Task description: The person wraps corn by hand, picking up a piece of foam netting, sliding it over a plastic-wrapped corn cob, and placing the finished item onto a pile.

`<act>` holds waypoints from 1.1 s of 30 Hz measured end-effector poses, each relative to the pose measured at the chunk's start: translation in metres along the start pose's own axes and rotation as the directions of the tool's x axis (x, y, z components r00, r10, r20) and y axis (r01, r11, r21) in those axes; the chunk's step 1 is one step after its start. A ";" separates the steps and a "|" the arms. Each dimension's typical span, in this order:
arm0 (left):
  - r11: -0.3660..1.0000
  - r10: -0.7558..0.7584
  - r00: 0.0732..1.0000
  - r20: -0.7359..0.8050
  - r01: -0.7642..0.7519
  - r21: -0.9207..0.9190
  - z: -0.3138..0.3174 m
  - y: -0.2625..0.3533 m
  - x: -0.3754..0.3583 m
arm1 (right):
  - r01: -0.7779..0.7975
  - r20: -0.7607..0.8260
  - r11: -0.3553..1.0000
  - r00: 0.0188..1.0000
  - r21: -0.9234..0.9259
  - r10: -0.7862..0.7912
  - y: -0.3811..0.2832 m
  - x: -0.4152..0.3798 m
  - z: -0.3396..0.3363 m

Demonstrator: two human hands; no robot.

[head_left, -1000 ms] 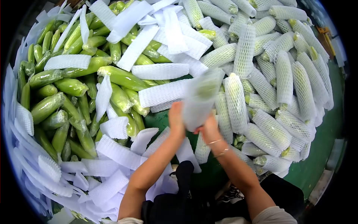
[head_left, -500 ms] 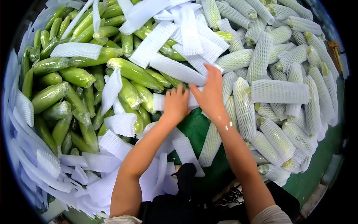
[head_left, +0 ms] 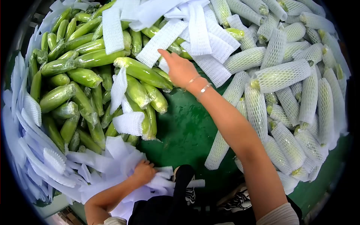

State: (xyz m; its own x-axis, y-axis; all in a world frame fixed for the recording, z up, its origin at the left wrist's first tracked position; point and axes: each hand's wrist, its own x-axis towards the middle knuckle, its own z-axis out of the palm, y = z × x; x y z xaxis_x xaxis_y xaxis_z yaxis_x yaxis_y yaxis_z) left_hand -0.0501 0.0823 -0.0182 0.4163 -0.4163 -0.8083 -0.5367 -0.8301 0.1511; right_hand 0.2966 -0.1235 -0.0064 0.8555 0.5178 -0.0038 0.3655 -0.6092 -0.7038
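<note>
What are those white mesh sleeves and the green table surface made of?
White mesh sleeves: apparently soft foam netting, matte, with an open diamond lattice that flops and bends. Green table surface: hard and smooth with a faint sheen, perhaps painted metal or plastic; the head view cannot settle which.

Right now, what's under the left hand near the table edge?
The left hand presses on loose white foam net sleeves. Whatever lies beneath that heap is covered; green table shows beside it.

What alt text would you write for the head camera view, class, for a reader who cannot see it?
A person's right hand reaches toward bare green corn cobs while the left hand rests on loose white foam sleeves. Cobs already in foam netting lie piled at the right on a green table.
</note>
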 end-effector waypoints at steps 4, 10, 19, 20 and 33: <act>0.999 0.021 0.965 0.261 -0.027 0.018 0.001 -0.007 0.010 | 0.176 -0.381 0.836 0.924 0.520 0.042 0.026 -0.068 -0.037; 0.641 -0.148 0.764 -0.628 -0.410 -0.649 -0.215 -0.015 0.035 | -0.045 0.169 -0.352 0.928 0.935 0.333 0.024 -0.149 -0.020; -0.302 -0.715 0.556 -0.424 -0.793 -0.529 -0.231 -0.034 0.189 | 0.118 -0.284 0.396 0.875 0.910 0.392 0.048 -0.082 0.055; -0.377 -0.720 0.570 -0.397 -0.801 -0.466 -0.231 -0.033 0.197 | 0.118 -0.243 0.298 0.872 0.947 0.426 0.046 -0.074 0.048; 0.275 -0.943 0.149 -0.296 -0.149 -0.950 -0.217 -0.028 0.230 | -0.235 -0.172 0.865 0.925 0.444 0.339 0.090 -0.044 0.063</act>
State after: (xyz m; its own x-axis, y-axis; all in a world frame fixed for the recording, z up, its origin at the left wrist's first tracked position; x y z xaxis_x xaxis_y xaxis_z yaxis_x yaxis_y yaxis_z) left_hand 0.2202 -0.0704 -0.0847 0.7859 0.6111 -0.0943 0.4873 -0.5183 0.7028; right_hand 0.2681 -0.1630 -0.1142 0.9783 0.1689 -0.1202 -0.0475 -0.3820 -0.9229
